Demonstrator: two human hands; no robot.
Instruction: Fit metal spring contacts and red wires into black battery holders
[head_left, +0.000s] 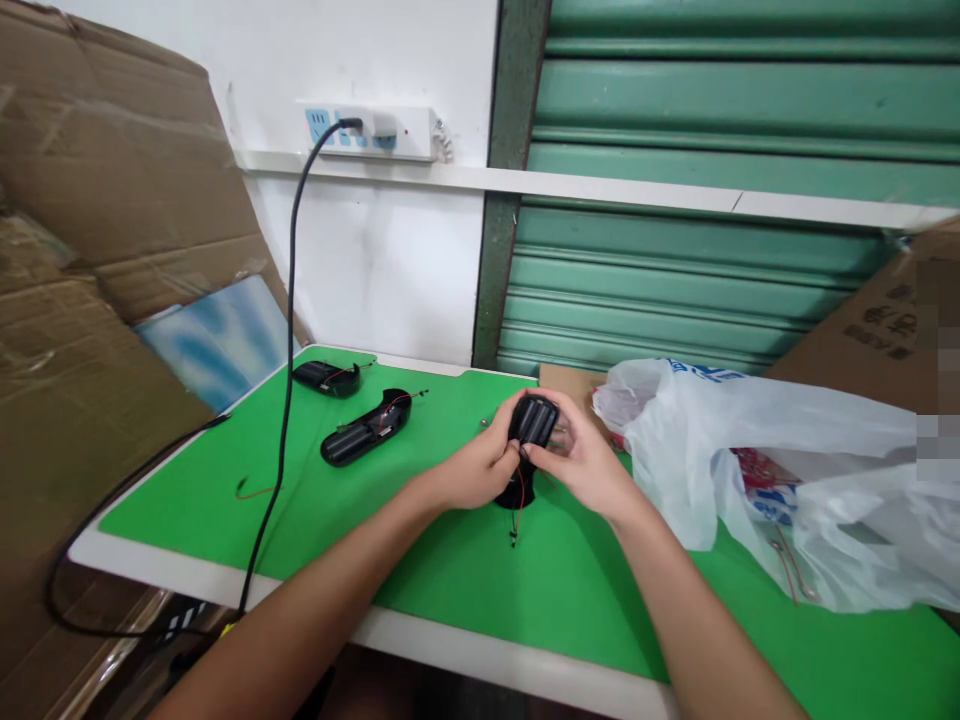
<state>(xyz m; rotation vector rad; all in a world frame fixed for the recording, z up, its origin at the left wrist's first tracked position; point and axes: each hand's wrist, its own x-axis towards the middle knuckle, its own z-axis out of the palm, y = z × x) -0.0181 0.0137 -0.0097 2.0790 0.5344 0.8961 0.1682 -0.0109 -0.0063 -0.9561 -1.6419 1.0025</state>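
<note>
Both hands grip one black plastic housing [534, 422] with a ribbed compartment, held just over the green mat. My left hand [487, 462] is closed on its left side, with the thumb on the face. My right hand [581, 450] wraps the right side, its thumb meeting the left thumb near the middle. Whatever small part lies under the thumbs is hidden. Thin red and black wires [517, 515] with a small connector hang from the lower end. Two similar black housings, one nearer [364, 430] and one farther back [326, 377], lie to the left with wires attached.
A black cable [292, 260] runs from the wall power strip [367, 130] down across the mat [427, 560]. A loose red wire [255, 493] lies at left. White plastic bags [690, 440] with red wires crowd the right side. Cardboard [135, 160] stands at left.
</note>
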